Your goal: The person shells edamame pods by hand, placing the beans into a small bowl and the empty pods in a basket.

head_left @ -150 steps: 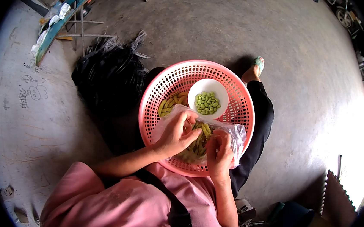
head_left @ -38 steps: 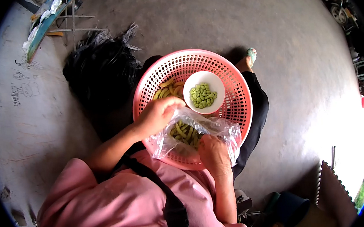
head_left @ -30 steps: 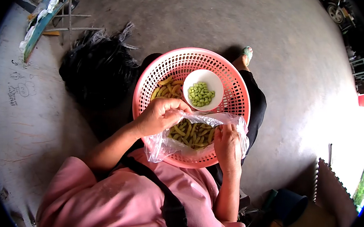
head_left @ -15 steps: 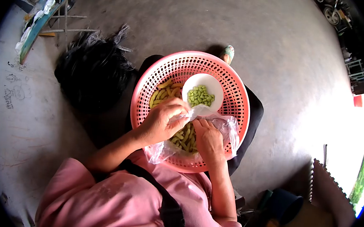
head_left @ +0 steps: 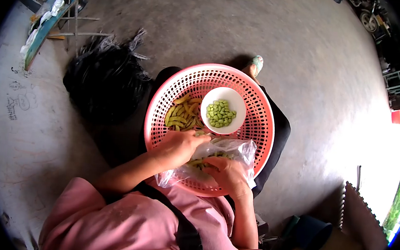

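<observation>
1. Left hand [head_left: 176,147] touches clear bag's [head_left: 243,152] ten o'clock edge; grip unclear.
2. Right hand [head_left: 231,175] reaches in from four o'clock, by bagged pods [head_left: 198,163]; grasp hidden.
3. Pink basket [head_left: 269,131]: bag at six o'clock, loose pods [head_left: 176,119] at ten, bowl [head_left: 240,110] of green beans [head_left: 220,113] at one.

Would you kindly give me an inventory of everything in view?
Basket: one, pink, on lap.
Bowl: one, white, in basket.
Beans: many, green, in bowl.
Pods: many, yellowish, in basket and bag.
Bag: one, clear, basket's near side.
Bundle: one, black, left floor.
Board: one, teal, upper left.
Bucket: one, blue, lower right.
Wheel: one, dark, upper right.
Sandal: one, green, beyond basket.
Shirt: one, pink, bottom.
Left hand: one, bare, bag's left.
Right hand: one, bare, at bag mouth.
</observation>
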{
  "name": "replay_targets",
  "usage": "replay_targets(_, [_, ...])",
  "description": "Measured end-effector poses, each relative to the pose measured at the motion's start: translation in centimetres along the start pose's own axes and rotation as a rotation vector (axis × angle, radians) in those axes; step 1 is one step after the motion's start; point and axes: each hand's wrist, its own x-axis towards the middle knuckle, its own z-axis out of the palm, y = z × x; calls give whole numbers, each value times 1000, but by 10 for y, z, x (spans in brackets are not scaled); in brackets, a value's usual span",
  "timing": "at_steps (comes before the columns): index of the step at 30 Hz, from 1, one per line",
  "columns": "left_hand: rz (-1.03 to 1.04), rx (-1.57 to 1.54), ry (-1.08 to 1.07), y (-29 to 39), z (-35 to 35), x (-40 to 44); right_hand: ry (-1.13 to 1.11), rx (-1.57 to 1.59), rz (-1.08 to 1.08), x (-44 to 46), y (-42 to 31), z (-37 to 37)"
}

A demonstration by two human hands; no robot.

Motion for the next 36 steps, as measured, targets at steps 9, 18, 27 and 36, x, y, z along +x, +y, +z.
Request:
replay_targets(9, [153,-27,-345,4,8,-9,331,271,-85,-3,-20,-9])
replay_targets(18, [-74,263,84,6,-7,11,486,-413,72,10,40,6])
replay_targets(27, [188,92,-61,30,10,6,371,-106,-55,-13,-21,-18])
replay_targets(36, [44,343,-317,23,14,1,453,-439,3,12,40,11])
